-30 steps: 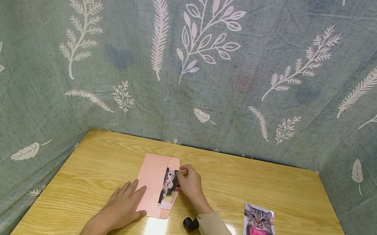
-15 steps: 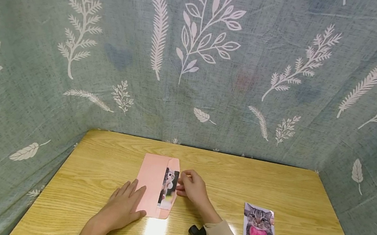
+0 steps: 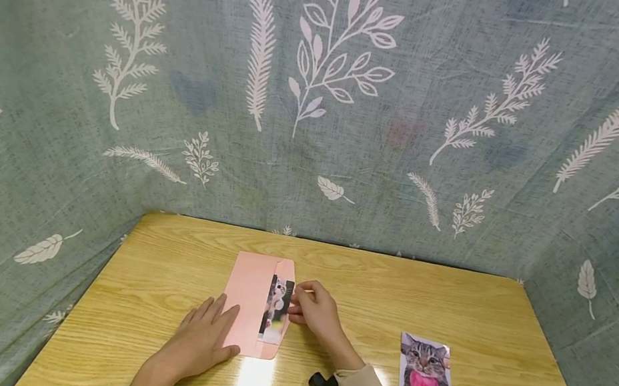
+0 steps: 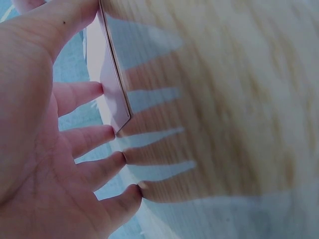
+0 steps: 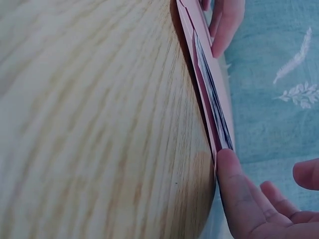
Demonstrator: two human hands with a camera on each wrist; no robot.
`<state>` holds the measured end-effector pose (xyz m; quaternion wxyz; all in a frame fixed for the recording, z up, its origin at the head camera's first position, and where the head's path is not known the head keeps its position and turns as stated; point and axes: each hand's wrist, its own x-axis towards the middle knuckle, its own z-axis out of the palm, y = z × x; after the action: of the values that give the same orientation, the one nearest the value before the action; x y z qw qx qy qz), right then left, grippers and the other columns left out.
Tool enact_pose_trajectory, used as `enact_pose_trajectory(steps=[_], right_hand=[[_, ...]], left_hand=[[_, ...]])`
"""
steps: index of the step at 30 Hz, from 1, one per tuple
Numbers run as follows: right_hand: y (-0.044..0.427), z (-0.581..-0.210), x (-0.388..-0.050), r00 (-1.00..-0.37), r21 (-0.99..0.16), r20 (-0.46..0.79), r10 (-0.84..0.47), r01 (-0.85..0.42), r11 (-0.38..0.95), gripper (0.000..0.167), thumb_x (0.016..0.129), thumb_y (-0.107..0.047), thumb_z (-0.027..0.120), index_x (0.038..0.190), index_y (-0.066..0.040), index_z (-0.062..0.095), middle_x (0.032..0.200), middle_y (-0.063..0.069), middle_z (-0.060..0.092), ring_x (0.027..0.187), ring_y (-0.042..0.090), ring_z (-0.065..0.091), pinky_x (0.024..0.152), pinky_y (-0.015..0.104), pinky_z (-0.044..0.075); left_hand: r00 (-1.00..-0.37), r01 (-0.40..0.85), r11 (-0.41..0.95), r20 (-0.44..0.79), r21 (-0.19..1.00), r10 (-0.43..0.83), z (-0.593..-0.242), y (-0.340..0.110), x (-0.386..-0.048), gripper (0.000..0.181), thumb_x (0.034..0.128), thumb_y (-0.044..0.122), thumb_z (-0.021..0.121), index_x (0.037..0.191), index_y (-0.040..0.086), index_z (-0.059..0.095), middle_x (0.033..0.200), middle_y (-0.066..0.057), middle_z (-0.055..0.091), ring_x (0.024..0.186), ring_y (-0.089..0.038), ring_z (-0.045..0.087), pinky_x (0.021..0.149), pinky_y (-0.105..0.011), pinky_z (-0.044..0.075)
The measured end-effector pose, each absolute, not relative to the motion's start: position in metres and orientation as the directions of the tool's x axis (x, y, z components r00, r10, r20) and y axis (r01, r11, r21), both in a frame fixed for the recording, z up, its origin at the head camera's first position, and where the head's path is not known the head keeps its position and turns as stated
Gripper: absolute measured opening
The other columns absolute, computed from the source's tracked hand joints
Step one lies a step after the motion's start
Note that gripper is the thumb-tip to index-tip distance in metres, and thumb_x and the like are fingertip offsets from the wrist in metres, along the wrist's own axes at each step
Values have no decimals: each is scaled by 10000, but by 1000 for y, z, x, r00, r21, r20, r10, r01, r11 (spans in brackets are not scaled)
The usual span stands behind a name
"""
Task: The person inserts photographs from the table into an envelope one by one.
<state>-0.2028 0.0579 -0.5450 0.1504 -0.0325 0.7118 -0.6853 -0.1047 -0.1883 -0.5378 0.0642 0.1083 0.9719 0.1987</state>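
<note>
A pink envelope [image 3: 248, 291] lies flat on the table, its flap side to the right. A kitten photo [image 3: 276, 313] sits partly inside it, the right part showing over the flap. My left hand [image 3: 201, 338] rests with spread fingers on the envelope's lower left; in the left wrist view its fingertips [image 4: 119, 130] touch envelope and tabletop. My right hand [image 3: 321, 313] is at the flap's right edge, fingers loosely bent. In the right wrist view one fingertip [image 5: 228, 162] touches the photo's edge [image 5: 215, 99], while the other fingers stand apart from it.
A second photo, a cat with a pink round thing [image 3: 425, 380], lies on the wooden table [image 3: 493, 337] to the right of my right forearm. Green leaf-patterned cloth [image 3: 263, 179] hangs behind the table and along both sides. Black wrist cameras show below both hands.
My right hand has let go of the photo's upper right part and moved slightly right and down to the flap's edge. My left hand, the envelope and the second photo have stayed in place.
</note>
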Motion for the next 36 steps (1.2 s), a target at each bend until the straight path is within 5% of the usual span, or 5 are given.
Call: enact_pose_trajectory(steps=[15,23,36], right_hand=[[50,-519,-194,-945,-986,-166,-283,162,37,295,1048,-73,491,1196,177,541,1080,360,636,958,524,651,814,532,569],[44,-538,-202,-940,-985,-169,-297,166,34,291,1050,-145,521,1176,107,592,1069,249,675,894,363,705,759,400,604],[33,-539,-200,-942,-987,-158,-296,154,38,286,1044,-148,535,1134,113,610,1043,245,647,880,364,704,747,391,605]], left_hand=[[-968,181,899,-90,399,235,-536,-189,-105,788,913,460,705,1531,71,408,1592,-274,232,1449,-496,190,1128,-676,171],[-969,182,902,-83,391,232,-536,-189,-105,782,911,455,708,1524,66,417,1586,-276,247,1443,-497,206,1126,-673,184],[-968,187,895,-77,406,237,-534,-188,-103,777,912,443,713,1520,57,421,1584,-281,249,1442,-503,205,1125,-676,181]])
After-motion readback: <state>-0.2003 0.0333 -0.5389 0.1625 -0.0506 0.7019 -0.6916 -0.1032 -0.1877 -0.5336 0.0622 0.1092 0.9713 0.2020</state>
